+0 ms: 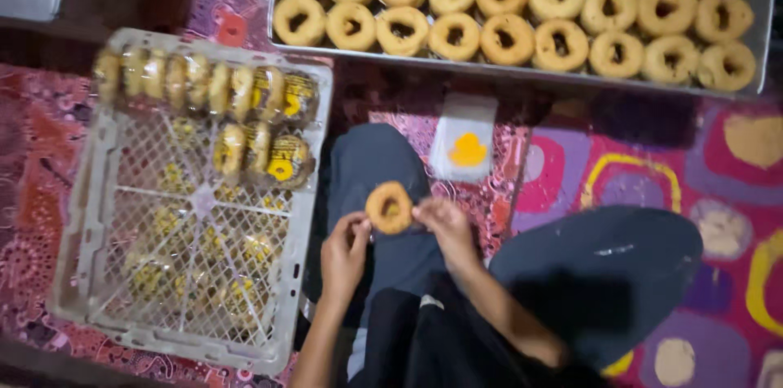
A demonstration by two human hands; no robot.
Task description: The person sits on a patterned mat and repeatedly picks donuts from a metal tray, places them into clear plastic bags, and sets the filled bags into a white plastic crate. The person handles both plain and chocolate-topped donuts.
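Both hands, left hand (344,251) and right hand (444,229), pinch one ring doughnut (389,208) beside the plastic crate (81,217), where two short rows of bagged doughnuts (245,94) stand; the metal tray (763,53) beyond remains full.

The crate (90,192) looks like pale matt plastic mesh, the tray (763,37) is dull grey metal. Wrapped doughnuts (277,159) sit in glossy clear film, bare doughnuts (506,37) look dry and matt. The mat (620,168) is woven, patterned cloth.
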